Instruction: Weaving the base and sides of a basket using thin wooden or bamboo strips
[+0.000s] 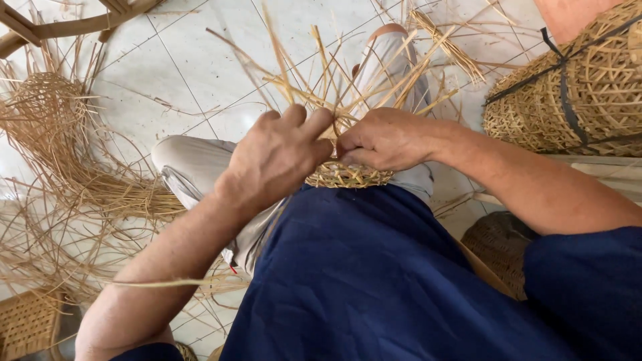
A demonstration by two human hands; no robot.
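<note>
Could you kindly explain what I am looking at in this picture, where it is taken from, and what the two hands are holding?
This is one view from a camera worn on a person's head, looking down at their own lap. There is no machine. The left hand and right hand both grip a small half-woven basket resting on the knees, with loose cane strips sticking up from it. On the tiled floor to the left lies a heap of loose strips; at upper right stands a bundle of finished baskets tied with dark straps.
</note>
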